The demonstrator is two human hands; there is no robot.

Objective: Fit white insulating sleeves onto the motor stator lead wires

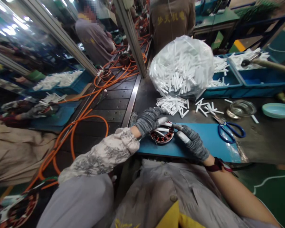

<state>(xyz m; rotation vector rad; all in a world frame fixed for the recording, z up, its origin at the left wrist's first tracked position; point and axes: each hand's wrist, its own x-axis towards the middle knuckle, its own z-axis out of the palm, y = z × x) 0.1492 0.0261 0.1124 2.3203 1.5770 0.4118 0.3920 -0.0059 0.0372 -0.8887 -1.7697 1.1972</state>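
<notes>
Blue mat (218,147); wound ring (166,139) between left hand (150,121) and right hand (194,142); each grip unclear

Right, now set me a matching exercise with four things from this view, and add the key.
1. Ring
2. Scissors
3. Bag
4. Hoses

A. See-through
B. Orange
C. Between left hand and right hand
D. Blue-handled

Pairs: 1-C, 2-D, 3-A, 4-B
</notes>
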